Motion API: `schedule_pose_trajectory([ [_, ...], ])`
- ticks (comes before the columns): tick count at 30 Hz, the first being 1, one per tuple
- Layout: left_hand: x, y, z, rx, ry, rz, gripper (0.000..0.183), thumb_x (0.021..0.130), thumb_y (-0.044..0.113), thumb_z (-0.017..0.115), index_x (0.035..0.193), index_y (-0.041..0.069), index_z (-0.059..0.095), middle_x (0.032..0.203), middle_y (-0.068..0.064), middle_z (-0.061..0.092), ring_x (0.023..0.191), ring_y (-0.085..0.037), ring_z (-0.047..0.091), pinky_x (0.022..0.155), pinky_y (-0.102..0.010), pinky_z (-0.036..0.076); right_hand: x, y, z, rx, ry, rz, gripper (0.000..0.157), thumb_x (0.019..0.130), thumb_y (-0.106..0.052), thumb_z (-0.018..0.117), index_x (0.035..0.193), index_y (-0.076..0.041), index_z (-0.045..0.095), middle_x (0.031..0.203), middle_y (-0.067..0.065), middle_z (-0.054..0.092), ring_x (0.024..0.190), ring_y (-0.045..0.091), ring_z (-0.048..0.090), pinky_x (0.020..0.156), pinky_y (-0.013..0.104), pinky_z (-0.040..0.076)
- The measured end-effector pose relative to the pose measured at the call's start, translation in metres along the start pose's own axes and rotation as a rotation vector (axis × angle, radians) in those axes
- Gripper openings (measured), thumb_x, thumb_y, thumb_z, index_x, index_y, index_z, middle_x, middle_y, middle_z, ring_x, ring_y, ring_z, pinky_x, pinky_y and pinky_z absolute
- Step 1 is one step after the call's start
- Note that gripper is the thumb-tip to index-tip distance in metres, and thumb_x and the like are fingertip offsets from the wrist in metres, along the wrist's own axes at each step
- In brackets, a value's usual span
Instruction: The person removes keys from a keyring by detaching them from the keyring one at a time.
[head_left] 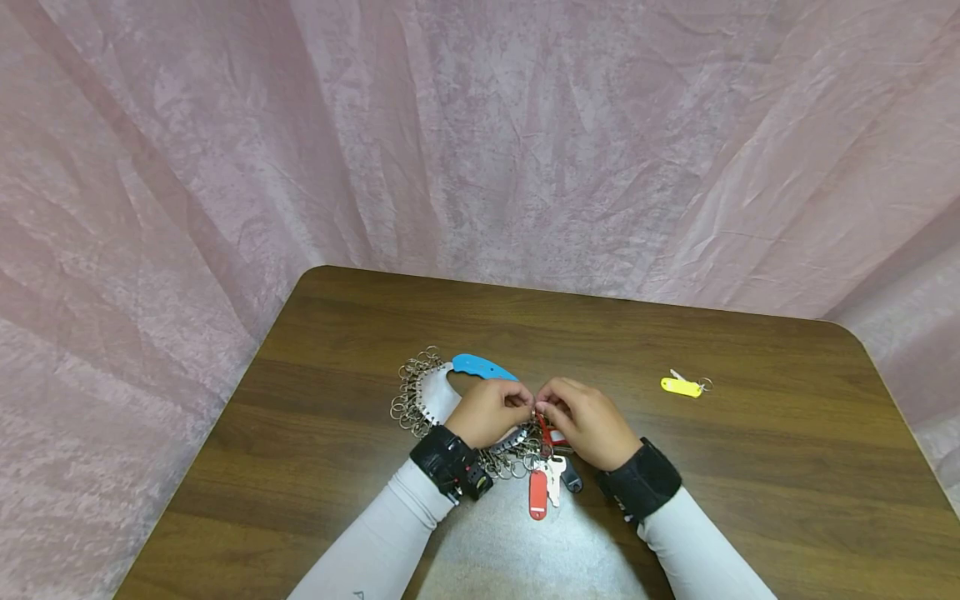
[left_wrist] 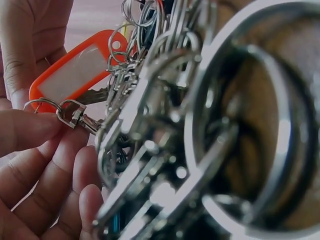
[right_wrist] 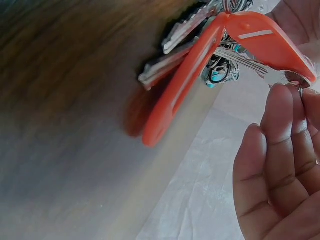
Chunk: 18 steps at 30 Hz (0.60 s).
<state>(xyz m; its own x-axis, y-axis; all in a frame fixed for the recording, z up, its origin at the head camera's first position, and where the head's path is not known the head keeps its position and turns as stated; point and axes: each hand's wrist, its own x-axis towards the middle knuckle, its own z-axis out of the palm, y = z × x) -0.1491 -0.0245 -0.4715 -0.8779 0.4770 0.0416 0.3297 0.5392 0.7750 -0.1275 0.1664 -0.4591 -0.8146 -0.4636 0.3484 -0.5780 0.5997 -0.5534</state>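
A key holder with a curved silver plate (head_left: pixel 435 396) and a blue handle (head_left: pixel 480 365) lies on the table, its edge lined with metal clasps. My left hand (head_left: pixel 491 411) bends over its right side, thumb and fingers pinching a small swivel clasp (left_wrist: pixel 76 119). Close against it, my right hand (head_left: pixel 588 421) pinches the key ring of a red key tag (right_wrist: pixel 277 47) with a key (right_wrist: pixel 245 61). In the left wrist view that ring meets the clasp's loop. Below the hands a second red tag (head_left: pixel 537 496) hangs beside a silver key (head_left: pixel 554 481) and a dark fob (head_left: pixel 572 477).
A yellow key tag (head_left: pixel 681 387) with its key and ring lies apart at the right of the wooden table (head_left: pixel 360 533). Pink curtains (head_left: pixel 525 150) hang behind the table's far edge. Large clasp rings (left_wrist: pixel 280 120) fill much of the left wrist view.
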Motion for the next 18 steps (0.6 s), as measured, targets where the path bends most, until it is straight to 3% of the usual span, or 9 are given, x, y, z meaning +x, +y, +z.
schedule_pose_trajectory([
  [10, 0.0009, -0.0008, 0.0005, 0.008, -0.003, 0.006, 0.004, 0.084, 0.019, 0.064, 0.085, 0.021, 0.068, 0.075, 0.014, 0.060, 0.072, -0.002, 0.056, 0.067, -0.021, 0.047, 0.0003, 0.0013, -0.0005, -0.011, 0.003, 0.005, 0.004, 0.093, -0.017, 0.062, 0.090, -0.014, 0.063, 0.084, -0.008, 0.056, 0.073, 0.006, 0.053, 0.064, 0.031, 0.047],
  [18, 0.0008, 0.0000, 0.0005, -0.040, 0.012, 0.016, 0.005, 0.084, 0.015, 0.066, 0.085, 0.020, 0.067, 0.076, 0.011, 0.060, 0.072, -0.003, 0.056, 0.066, -0.021, 0.047, 0.0002, 0.0007, -0.0011, -0.004, 0.016, 0.033, 0.004, 0.092, -0.017, 0.063, 0.090, -0.013, 0.063, 0.084, -0.009, 0.056, 0.072, 0.006, 0.052, 0.063, 0.030, 0.047],
])
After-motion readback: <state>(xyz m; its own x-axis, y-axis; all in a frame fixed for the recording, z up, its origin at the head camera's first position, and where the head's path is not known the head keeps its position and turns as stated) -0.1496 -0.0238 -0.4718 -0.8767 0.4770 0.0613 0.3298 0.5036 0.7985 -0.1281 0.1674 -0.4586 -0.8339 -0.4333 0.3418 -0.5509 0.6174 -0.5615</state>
